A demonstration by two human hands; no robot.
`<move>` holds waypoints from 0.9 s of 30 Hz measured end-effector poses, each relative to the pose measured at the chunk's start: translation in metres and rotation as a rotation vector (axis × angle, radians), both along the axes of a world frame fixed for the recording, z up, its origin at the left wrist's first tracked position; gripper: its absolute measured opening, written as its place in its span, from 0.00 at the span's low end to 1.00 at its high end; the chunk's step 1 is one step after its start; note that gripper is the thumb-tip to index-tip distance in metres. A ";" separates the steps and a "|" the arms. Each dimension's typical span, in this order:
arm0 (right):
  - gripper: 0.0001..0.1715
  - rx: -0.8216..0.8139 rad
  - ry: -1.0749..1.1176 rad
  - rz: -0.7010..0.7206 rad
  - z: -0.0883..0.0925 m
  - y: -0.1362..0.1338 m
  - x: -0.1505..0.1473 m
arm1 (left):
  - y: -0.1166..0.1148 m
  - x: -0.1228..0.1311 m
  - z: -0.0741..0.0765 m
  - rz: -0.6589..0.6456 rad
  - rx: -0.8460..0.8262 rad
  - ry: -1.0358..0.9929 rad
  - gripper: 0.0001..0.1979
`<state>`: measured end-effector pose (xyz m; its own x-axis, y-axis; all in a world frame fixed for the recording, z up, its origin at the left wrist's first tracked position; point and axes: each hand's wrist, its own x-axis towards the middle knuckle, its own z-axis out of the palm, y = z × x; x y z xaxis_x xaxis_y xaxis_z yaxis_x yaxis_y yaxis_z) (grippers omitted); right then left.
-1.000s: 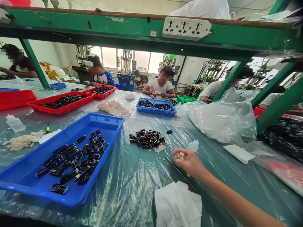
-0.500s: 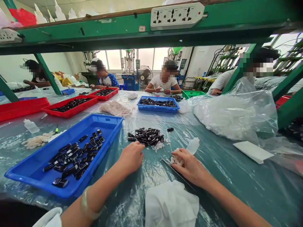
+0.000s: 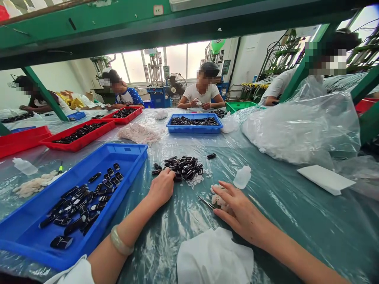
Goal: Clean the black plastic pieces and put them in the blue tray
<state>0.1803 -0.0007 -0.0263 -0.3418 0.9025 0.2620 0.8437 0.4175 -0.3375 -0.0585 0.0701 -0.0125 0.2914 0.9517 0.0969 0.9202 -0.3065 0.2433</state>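
Note:
My left hand (image 3: 162, 186) reaches to the near edge of a heap of small black parts (image 3: 181, 168) on the plastic-covered table, its fingers curled down over the nearest pieces; what they grip is hidden. My right hand (image 3: 238, 211) lies on the table with fingers spread over a small clump of white bits (image 3: 218, 199), beside thin metal tweezers (image 3: 206, 202). A small white squeeze bottle (image 3: 242, 177) stands just beyond that hand. A blue tray (image 3: 38, 236) at the left holds several more black parts.
A white cloth (image 3: 214, 258) lies near the front edge. A large clear plastic bag (image 3: 299, 126) and a white pad (image 3: 325, 179) sit at the right. Red trays (image 3: 78, 134) and a further blue tray (image 3: 194, 124) stand behind; several people sit opposite. A green shelf beam (image 3: 118, 19) hangs overhead.
My left hand came into view and moved forward to the black heap. My right hand lowered to the table and opened its fingers over the white bits. The view tilted downward.

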 end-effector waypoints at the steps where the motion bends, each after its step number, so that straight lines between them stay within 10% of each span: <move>1: 0.26 0.018 -0.003 -0.006 0.000 -0.001 -0.001 | -0.001 -0.001 0.002 -0.008 -0.006 -0.028 0.10; 11: 0.18 0.167 0.254 0.160 0.022 -0.017 -0.017 | -0.043 0.010 0.027 -0.248 -0.308 -0.431 0.09; 21: 0.11 -0.788 1.099 -0.061 0.019 -0.026 -0.033 | -0.046 0.014 0.022 -0.160 -0.866 -1.085 0.14; 27: 0.12 -0.938 1.260 -0.108 0.015 -0.028 -0.040 | -0.050 0.022 0.013 -0.123 -0.937 -1.236 0.13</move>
